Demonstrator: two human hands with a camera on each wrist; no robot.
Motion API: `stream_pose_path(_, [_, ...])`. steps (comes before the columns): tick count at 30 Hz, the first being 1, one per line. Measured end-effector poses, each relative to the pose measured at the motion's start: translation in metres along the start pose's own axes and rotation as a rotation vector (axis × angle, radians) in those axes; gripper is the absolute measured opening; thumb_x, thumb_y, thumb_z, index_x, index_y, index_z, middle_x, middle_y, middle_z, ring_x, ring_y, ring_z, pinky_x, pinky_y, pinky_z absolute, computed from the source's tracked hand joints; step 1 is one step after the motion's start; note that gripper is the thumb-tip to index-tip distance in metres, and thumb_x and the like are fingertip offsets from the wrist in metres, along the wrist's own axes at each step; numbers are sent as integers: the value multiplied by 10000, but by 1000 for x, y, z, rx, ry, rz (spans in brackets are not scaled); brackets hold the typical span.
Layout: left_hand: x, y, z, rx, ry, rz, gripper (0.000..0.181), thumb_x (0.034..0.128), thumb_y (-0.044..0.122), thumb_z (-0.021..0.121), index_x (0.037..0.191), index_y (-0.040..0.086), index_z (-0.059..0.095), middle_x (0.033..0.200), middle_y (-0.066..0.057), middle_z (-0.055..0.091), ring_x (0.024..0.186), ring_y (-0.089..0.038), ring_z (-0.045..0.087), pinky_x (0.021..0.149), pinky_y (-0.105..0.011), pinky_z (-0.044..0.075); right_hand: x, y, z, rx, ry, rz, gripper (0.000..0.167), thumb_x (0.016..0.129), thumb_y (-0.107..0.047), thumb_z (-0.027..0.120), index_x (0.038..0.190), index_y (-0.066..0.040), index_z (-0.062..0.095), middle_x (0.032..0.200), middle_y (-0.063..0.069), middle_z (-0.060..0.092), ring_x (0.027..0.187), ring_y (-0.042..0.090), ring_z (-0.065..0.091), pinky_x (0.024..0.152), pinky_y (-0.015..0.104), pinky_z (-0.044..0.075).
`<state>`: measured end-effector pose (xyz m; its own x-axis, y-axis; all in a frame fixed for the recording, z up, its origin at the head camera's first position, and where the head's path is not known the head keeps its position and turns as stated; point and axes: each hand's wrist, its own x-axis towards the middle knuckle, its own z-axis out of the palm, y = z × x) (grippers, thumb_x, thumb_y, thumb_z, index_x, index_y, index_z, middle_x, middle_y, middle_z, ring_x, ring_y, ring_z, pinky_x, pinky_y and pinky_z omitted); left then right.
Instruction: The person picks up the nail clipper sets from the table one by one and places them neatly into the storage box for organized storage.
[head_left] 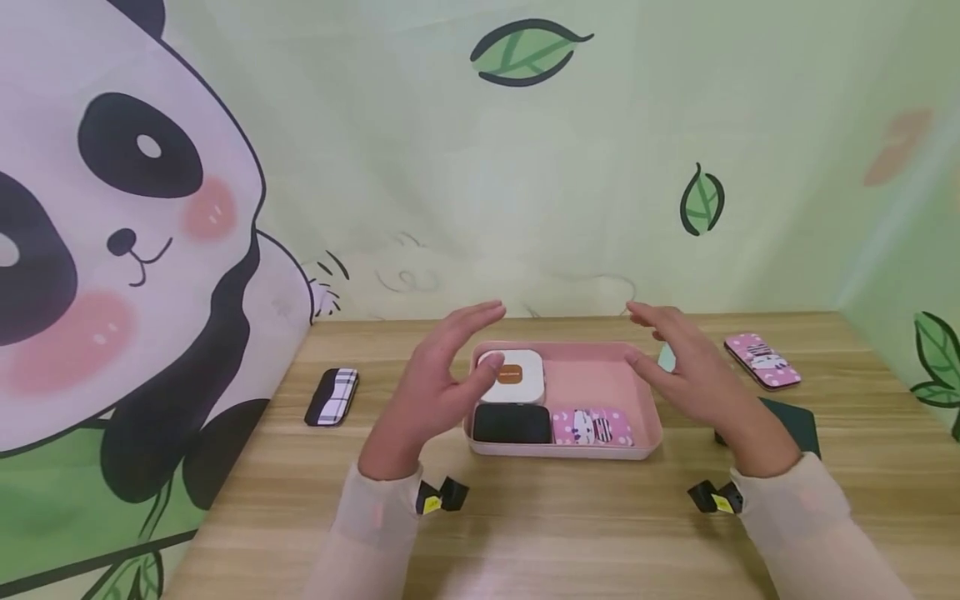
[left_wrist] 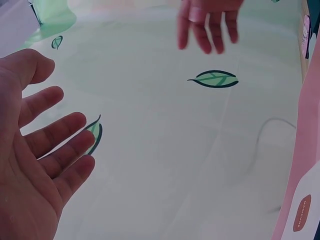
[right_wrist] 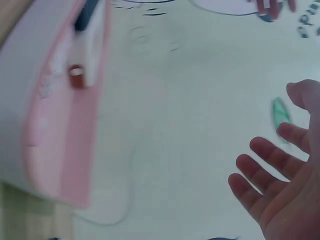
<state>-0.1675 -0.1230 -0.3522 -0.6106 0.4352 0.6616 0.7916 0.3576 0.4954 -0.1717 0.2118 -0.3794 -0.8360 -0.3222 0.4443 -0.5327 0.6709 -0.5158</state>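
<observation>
A shallow pink tray [head_left: 600,367] stands in the middle of the table. In it lie a white rounded square case [head_left: 528,362] with a brown label, a black rectangular case [head_left: 512,424] and a pink case with a cartoon cat [head_left: 592,427]. My left hand [head_left: 442,387] is raised over the tray's left side, fingers spread and holding nothing. On the other side my right hand [head_left: 693,367] is held up over the tray's right end, also without anything in it. Both wrist views show the palms bare and the fingers loosely extended.
At the left lies a black and white plaid case [head_left: 332,397]. A second pink cat case [head_left: 762,361] lies at the back right. A dark green flat item [head_left: 795,425] is partly behind the right wrist, and a pale green one [head_left: 667,357] is mostly hidden by the right hand.
</observation>
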Motion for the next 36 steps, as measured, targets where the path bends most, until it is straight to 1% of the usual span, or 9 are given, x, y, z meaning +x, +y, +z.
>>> stream_pose_path(2, [0, 1, 1, -1, -3, 10, 493, 959, 199, 640, 1440, 147, 542, 1470, -52, 538, 1390, -192, 465, 1149, -449, 375, -2, -9, -7, -7, 44, -45, 649, 972, -220, 658, 1552, -188, 368, 1409, 122, 526, 1266, 321, 516, 1014, 550, 465])
stream_pose_path(6, [1, 3, 1, 1, -17, 32, 502, 958, 226, 637, 1440, 126, 537, 1482, -60, 525, 1399, -209, 455, 1147, -466, 374, -5, -22, -22, -4, 139, -146, 713, 900, -104, 718, 1534, -193, 403, 1378, 87, 555, 1236, 250, 525, 1074, 280, 410])
stream_pose_path(9, [2, 6, 3, 9, -29, 42, 548, 941, 245, 659, 1454, 119, 516, 1499, -62, 506, 1409, -217, 440, 1148, -478, 369, -8, -26, -31, 10, 188, -261, 701, 864, -80, 725, 1505, -124, 446, 1362, 107, 570, 1227, 189, 512, 1056, 142, 324])
stream_pose_path(12, [1, 8, 4, 9, -37, 56, 593, 914, 248, 679, 1464, 122, 498, 1505, -68, 496, 1409, -227, 436, 1144, -482, 371, -9, -27, -35, 3, 182, -354, 650, 897, -176, 708, 1486, -63, 460, 1384, 141, 558, 1283, 143, 482, 1104, 148, 291])
stream_pose_path(14, [1, 9, 5, 8, -41, 68, 611, 901, 244, 687, 1468, 127, 491, 1504, -71, 494, 1405, -234, 439, 1141, -480, 373, -10, -28, -36, -18, 165, -386, 633, 932, -262, 684, 1485, -52, 459, 1405, 152, 546, 1318, 149, 467, 1124, 154, 275])
stream_pose_path(20, [1, 10, 6, 2, -46, 100, 641, 869, 234, 699, 1464, 118, 489, 1491, -99, 498, 1392, -246, 449, 1136, -473, 380, -13, -31, -36, -33, 139, -389, 649, 961, -370, 651, 1492, -57, 447, 1422, 152, 527, 1328, 175, 463, 1139, 158, 262])
stream_pose_path(24, [1, 12, 5, 4, -53, 117, 659, 861, 251, 702, 1470, 127, 483, 1498, -92, 491, 1393, -249, 445, 1132, -480, 383, -13, -35, -32, -5, 154, -430, 717, 976, -509, 574, 1478, -13, 451, 1405, 185, 531, 1318, 200, 473, 1147, 177, 267])
stream_pose_path(28, [1, 14, 6, -1, -57, 130, 651, 865, 255, 701, 1465, 126, 486, 1501, -84, 487, 1391, -257, 446, 1128, -479, 386, -14, -38, -28, -56, 177, -467, 753, 986, -583, 485, 1466, -2, 464, 1396, 190, 539, 1275, 277, 501, 1147, 166, 256])
stream_pose_path(36, [1, 17, 7, 18, -73, 112, 648, 858, 249, 710, 1458, 132, 495, 1498, -74, 487, 1385, -245, 450, 1108, -476, 403, -15, -39, -28, -127, 157, -420, 755, 983, -608, 449, 1477, -37, 461, 1397, 167, 538, 1248, 328, 515, 1140, 153, 243])
